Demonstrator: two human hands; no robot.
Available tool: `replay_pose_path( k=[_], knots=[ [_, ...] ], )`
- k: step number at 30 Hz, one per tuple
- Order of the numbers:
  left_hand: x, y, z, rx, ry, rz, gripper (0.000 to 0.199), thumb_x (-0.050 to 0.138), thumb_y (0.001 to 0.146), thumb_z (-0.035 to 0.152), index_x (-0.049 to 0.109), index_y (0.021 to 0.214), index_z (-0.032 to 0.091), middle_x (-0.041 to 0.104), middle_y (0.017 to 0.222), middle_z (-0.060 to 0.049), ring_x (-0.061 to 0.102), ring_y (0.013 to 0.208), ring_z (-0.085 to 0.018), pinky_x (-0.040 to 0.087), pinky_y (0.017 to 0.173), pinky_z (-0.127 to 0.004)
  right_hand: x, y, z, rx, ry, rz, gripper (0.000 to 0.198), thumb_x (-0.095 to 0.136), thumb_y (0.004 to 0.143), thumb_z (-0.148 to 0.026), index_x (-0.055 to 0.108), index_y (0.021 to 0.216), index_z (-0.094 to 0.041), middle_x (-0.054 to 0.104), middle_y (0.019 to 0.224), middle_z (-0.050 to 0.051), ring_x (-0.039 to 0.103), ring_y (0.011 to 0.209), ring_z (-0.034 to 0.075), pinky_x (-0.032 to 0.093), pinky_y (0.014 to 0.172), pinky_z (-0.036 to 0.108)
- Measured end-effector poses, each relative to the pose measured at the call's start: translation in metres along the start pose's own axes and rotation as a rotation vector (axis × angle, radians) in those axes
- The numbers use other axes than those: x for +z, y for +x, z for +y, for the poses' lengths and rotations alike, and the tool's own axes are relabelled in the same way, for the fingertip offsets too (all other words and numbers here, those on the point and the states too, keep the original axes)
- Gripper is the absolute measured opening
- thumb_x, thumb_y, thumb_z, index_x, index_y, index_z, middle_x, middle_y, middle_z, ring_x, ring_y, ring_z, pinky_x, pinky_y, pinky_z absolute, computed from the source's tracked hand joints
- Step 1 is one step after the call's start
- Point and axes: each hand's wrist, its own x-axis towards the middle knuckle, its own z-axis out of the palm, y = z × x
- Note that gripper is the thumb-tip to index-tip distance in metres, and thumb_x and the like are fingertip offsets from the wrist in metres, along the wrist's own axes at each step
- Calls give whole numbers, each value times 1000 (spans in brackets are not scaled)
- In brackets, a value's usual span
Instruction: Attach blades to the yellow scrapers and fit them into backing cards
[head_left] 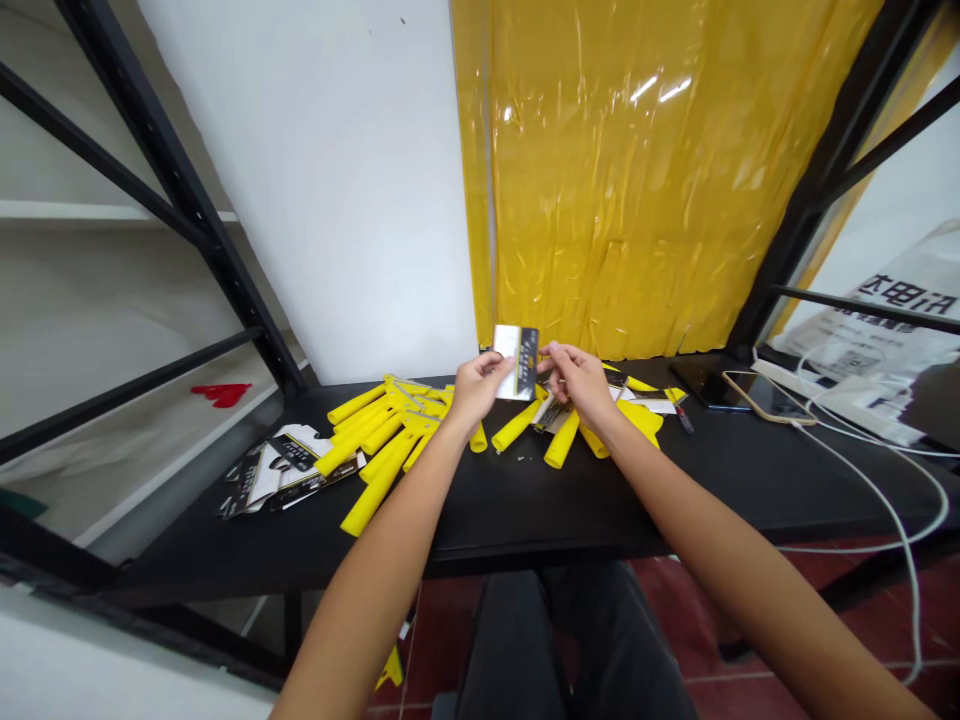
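My left hand point(480, 387) pinches the left edge of a small black-and-white printed card point(517, 362), held upright above the shelf. My right hand point(581, 383) is at the card's right edge, its fingers partly bent and apart; whether the fingertips touch the card is hard to tell. Beneath and left of my left hand lies a pile of yellow tools with tube-like handles point(382, 430). More yellow tools point(561, 440) lie under my right hand, partly hidden by it, with printed cards among them.
Black-and-white printed cards point(281, 465) lie in a heap at the left. At the right are a dark phone point(709, 388), a second phone in a pale case point(769, 397), white cables point(892, 500) and a white bag point(885, 300). Black rack posts point(187, 200) flank the black shelf point(525, 520).
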Motion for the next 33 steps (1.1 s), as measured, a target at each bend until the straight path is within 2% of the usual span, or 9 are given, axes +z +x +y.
replay_pose_path(
  k=[2,7,11,14,17,22,25,30,33],
  knots=[
    [-7,4,12,62,-114,132,34,84,72,47,68,77,17,65,71,1,57,61,-11,45,54,-22,9,4,1,-31,-184,-52,39,62,89,-56,70,92,-18,73,77,4,52,47,10,37,43,23],
    [-25,9,40,79,-368,255,34,79,79,48,69,93,19,69,83,-1,61,62,-11,44,50,-20,61,9,-6,-143,-1067,-471,34,64,89,-49,77,83,-18,78,92,12,72,92,28,51,79,34],
    [-33,10,41,-9,-424,303,32,76,83,47,71,99,20,70,83,-1,62,63,-10,46,53,-20,101,14,-5,20,-1302,-601,47,67,85,-55,77,100,-12,76,112,22,71,106,36,52,86,41],
    [-35,11,39,-49,-448,359,30,74,84,45,71,101,20,71,83,-1,61,62,-10,45,52,-20,110,18,3,199,-1222,-671,36,71,81,-50,76,81,-15,78,82,13,74,85,29,53,80,38],
    [-36,13,38,-57,-470,373,28,74,85,42,71,102,19,71,83,-1,61,61,-10,43,50,-20,110,21,11,345,-1070,-632,28,74,77,-39,69,62,-16,70,61,8,68,62,22,51,65,33],
    [-36,16,33,-66,-472,377,27,73,86,40,71,103,18,72,83,-1,62,61,-10,42,48,-19,110,25,12,497,-645,-500,27,77,75,-32,59,61,-18,53,45,0,49,43,13,35,42,25],
    [-38,19,27,-70,-444,388,30,73,86,43,70,101,18,71,80,-1,61,60,-10,43,48,-19,103,32,6,552,-521,-463,27,74,78,-36,56,67,-20,46,43,-4,39,38,10,27,36,22],
    [-36,20,16,-25,-348,396,38,71,86,55,66,98,19,65,76,1,59,56,-11,44,46,-20,74,37,0,577,-359,-414,19,70,82,-31,59,73,-18,61,56,2,53,45,12,41,40,21],
    [-31,17,12,-7,-273,427,39,68,88,58,60,96,20,62,72,2,57,53,-11,43,46,-21,52,37,-5,514,-212,-303,20,72,81,-31,57,74,-19,56,51,0,44,40,10,32,34,20]
  ],
)
